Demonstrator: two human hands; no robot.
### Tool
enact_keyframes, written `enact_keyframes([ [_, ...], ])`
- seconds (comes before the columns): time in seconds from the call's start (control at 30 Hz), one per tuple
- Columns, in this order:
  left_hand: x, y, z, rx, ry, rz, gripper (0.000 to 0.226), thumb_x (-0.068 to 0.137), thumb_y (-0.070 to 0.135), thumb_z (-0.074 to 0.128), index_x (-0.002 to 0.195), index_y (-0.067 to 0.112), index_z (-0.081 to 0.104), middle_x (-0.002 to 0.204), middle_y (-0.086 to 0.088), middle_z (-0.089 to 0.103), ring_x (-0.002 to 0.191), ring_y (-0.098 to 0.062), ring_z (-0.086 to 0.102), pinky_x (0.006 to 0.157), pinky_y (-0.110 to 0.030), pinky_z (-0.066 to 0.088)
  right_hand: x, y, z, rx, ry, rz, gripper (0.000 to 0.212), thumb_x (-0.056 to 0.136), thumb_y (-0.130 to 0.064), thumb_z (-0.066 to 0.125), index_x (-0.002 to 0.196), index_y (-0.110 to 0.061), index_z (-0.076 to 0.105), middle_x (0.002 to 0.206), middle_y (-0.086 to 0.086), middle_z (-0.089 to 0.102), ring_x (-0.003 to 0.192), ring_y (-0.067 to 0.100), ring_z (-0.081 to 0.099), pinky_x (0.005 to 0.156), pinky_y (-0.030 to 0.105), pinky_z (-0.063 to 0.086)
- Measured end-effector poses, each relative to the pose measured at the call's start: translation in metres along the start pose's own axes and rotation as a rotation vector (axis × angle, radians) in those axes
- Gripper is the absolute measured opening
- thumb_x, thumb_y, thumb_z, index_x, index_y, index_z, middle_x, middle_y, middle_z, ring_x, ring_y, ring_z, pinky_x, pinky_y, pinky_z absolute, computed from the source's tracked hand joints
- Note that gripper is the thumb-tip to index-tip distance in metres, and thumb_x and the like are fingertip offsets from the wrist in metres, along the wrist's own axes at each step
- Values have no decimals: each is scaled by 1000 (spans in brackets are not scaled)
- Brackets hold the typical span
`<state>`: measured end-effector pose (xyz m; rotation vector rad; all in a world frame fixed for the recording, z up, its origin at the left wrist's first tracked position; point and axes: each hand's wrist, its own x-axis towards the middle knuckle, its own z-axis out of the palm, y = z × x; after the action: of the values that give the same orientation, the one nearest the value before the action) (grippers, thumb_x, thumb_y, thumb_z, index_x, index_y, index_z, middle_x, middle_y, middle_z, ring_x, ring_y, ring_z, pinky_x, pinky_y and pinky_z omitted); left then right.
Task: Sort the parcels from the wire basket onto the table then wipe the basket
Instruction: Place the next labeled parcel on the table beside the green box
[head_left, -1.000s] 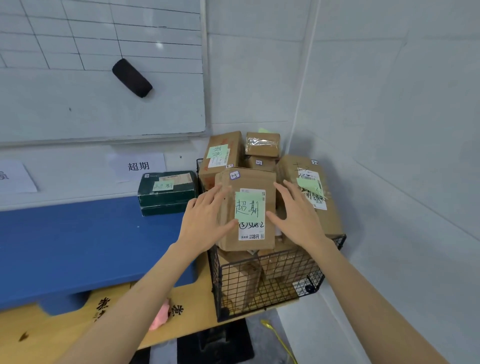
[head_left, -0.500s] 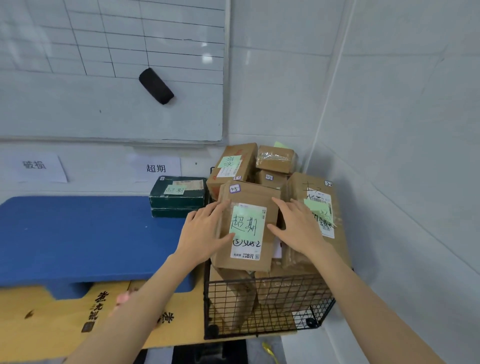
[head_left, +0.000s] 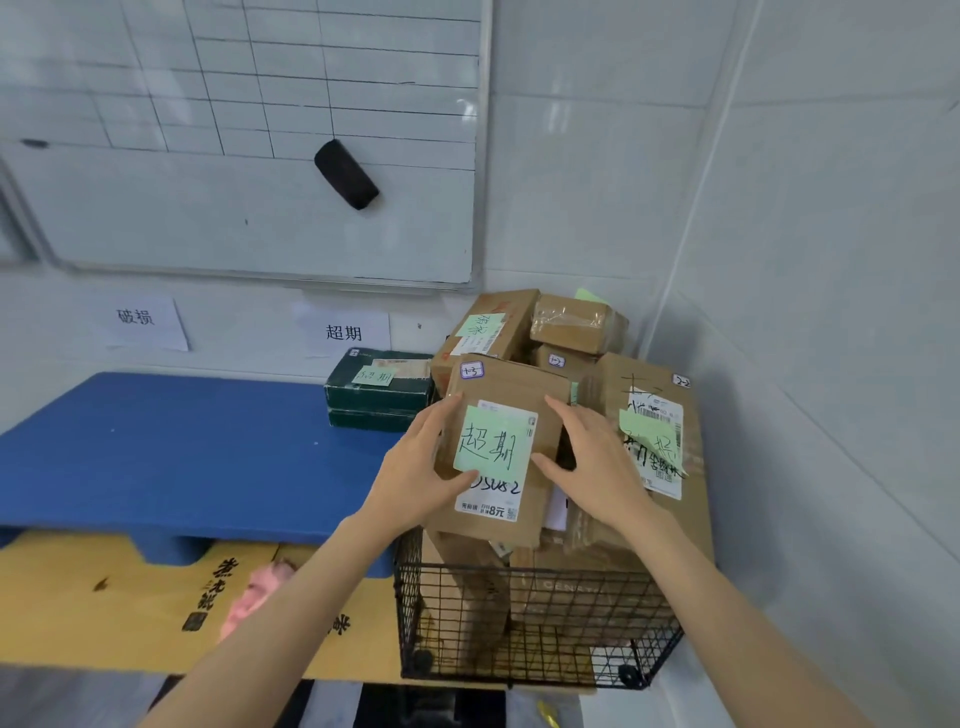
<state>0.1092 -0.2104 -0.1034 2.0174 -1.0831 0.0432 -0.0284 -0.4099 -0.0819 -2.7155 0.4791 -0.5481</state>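
Left hand (head_left: 415, 467), right hand (head_left: 597, 467), grip on parcel (head_left: 509, 384) edges (thumbs frontward)

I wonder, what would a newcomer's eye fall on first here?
The cardboard parcel with a green note, gripped between left hand and right hand at centre. Beneath it, a wire basket heaped with parcels fills the right corner. A dark green box sits on the blue platform, left.

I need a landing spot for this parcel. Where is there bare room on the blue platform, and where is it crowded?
Bare: the blue platform left of the green box, below the two wall signs. Crowded: the wire basket, heaped with parcels.
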Motion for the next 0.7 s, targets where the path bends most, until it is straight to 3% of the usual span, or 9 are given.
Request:
enact_keyframes([
  [0.2, 8, 24, -12, -139, 110, 31, 92, 75, 38, 76, 151, 43, 24, 148, 20, 38, 133, -4, 40, 103, -43, 48, 3, -10, -18, 211, 84, -30, 82, 91, -45, 65, 155, -39, 15, 158, -6, 18, 135, 20, 39, 103, 37, 41],
  [0.33, 18, 38, -27, -174, 155, 54, 93, 77, 35, 81, 151, 43, 25, 144, 19, 43, 127, -4, 46, 99, -40, 51, 10, -25, -36, 289, 169, -67, 89, 89, -41, 69, 154, -46, 10, 164, -7, 10, 145, 18, 26, 115, 46, 29],
  [0.4, 22, 44, -35, -182, 160, 71, 92, 78, 33, 82, 150, 43, 26, 141, 18, 47, 123, -2, 48, 94, -33, 53, 14, -30, -45, 348, 206, -87, 94, 87, -36, 73, 154, -47, 7, 164, -9, 12, 148, 10, 19, 119, 49, 25],
  [0.47, 24, 49, -43, -207, 155, 71, 92, 79, 31, 82, 150, 44, 25, 141, 15, 47, 122, -1, 49, 89, -28, 55, 18, -33, -52, 411, 232, -99, 97, 85, -31, 76, 153, -47, 8, 161, -14, 18, 144, 3, 21, 118, 50, 31],
  [0.6, 26, 59, -62, -180, 169, 87, 92, 79, 35, 81, 148, 53, 22, 143, 20, 46, 120, 4, 48, 86, -28, 55, 24, -40, -64, 525, 282, -102, 93, 81, -24, 80, 150, -48, 21, 155, -16, 30, 139, 8, 37, 104, 48, 48],
  [0.7, 29, 65, -74, -152, 181, 101, 94, 79, 34, 79, 147, 57, 19, 140, 24, 48, 119, 0, 51, 87, -24, 50, 28, -45, -68, 520, 331, -140, 84, 80, -24, 81, 146, -43, 33, 151, -15, 34, 136, 7, 38, 104, 47, 49],
])
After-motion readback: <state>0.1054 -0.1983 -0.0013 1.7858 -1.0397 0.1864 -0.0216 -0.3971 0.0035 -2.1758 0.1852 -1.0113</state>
